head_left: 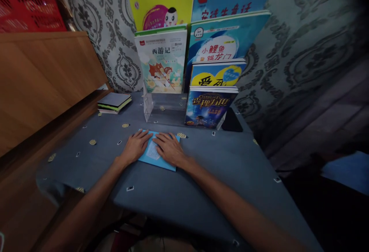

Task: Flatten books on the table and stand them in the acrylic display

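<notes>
A light blue book (pixel 161 162) with a pale printed panel lies flat on the cloth-covered table, near its front edge. My left hand (pixel 136 145) rests on the book's left side, palm down, fingers stretched toward the upper middle. On the right half lies my right hand (pixel 169 150), fingers spread flat across the cover. Neither hand grips anything. Beyond them stands a clear acrylic book rack (pixel 165 115). A white-and-teal book (pixel 164 65) is in its left side, and a dark blue book (pixel 210 108) is at the front of its right side.
The grey-blue tablecloth (pixel 216 159) has small pineapple prints. A small stack of books (pixel 113 102) lies at the back left beside a wooden panel (pixel 43 79). Upper left is a red basket (pixel 31 6). A dark flat object (pixel 233 121) lies right of the rack.
</notes>
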The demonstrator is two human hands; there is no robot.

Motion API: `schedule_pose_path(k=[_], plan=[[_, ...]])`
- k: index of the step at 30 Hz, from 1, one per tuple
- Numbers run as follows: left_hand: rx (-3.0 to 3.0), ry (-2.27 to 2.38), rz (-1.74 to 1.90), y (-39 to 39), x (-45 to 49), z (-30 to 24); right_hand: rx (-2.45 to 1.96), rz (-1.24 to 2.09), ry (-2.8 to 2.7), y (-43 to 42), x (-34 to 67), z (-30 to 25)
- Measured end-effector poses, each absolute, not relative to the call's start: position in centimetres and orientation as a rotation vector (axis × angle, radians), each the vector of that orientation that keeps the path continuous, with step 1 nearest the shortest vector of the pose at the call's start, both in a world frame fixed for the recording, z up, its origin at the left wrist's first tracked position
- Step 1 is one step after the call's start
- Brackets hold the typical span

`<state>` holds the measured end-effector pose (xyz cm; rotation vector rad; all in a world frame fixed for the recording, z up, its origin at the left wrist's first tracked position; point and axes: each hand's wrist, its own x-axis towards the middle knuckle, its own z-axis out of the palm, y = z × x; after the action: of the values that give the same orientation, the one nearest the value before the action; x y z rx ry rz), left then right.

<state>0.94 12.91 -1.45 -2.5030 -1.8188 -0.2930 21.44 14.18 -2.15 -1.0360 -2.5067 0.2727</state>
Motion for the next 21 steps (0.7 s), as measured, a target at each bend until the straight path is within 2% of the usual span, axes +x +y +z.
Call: schedule_pose_path(k=[13, 21], plan=[[-2.522, -1.783, -0.266, 13.2, 1.1, -1.8, -1.045, 0.292, -2.513, 14.2, 21.7, -2.6], [-2.531, -1.794, -0.282, 13.3, 1.1, -1.9, -1.113, 0.358, -2.493, 15.3, 26.2, -3.7]])
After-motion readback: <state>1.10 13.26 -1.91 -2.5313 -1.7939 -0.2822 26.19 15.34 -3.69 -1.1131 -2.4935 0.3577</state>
